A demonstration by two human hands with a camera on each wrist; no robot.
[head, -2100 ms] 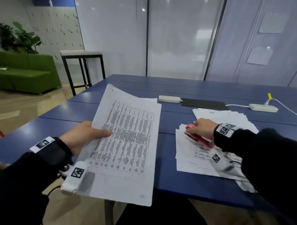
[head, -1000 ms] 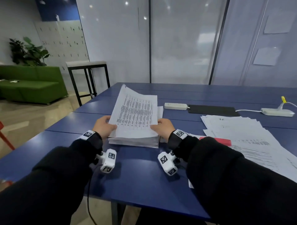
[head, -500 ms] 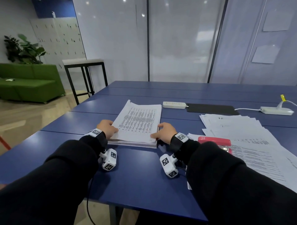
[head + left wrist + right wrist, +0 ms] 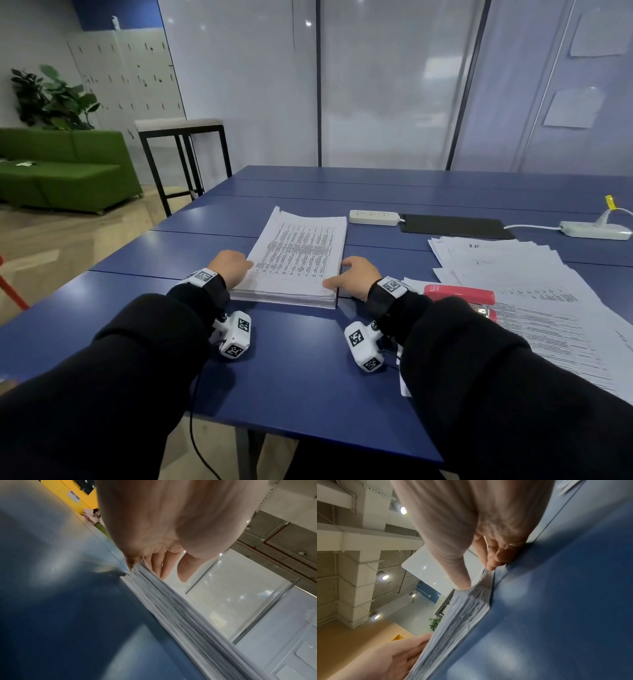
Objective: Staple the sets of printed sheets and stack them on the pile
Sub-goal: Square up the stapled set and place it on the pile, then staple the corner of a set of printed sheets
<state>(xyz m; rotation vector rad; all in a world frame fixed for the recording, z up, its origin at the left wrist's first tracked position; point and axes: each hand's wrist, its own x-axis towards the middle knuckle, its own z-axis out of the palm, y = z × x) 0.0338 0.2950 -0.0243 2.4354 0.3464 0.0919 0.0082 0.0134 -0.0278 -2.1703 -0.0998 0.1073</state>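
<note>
The pile (image 4: 297,260) lies flat on the blue table (image 4: 294,370), square in front of the person, a printed sheet on top. The left hand (image 4: 228,268) sits against its near left corner; in the left wrist view the fingers (image 4: 158,566) lie fairly straight along the top edge and side, clasping nothing. The right hand (image 4: 358,277) sits against the near right corner, thumb flat on the top sheet, fingers bent at the side edge; the right wrist view shows the thumb pressing down and the fingertips (image 4: 493,563) touching the edge, not wrapped round it. Both hands seem to be squaring the pile, so the stacking step for one set looks nearly done.

To the right, apart from the pile, loose sheets (image 4: 513,274) are fanned out, and the red stapler (image 4: 460,295) rests on them just beside the right wrist. Next, I judge, the hands must let go of the pile, gather a fresh set from the fan, line up its edges, and take up the stapler. The sheets overlap untidily, so picking out exactly one set calls for care.
</note>
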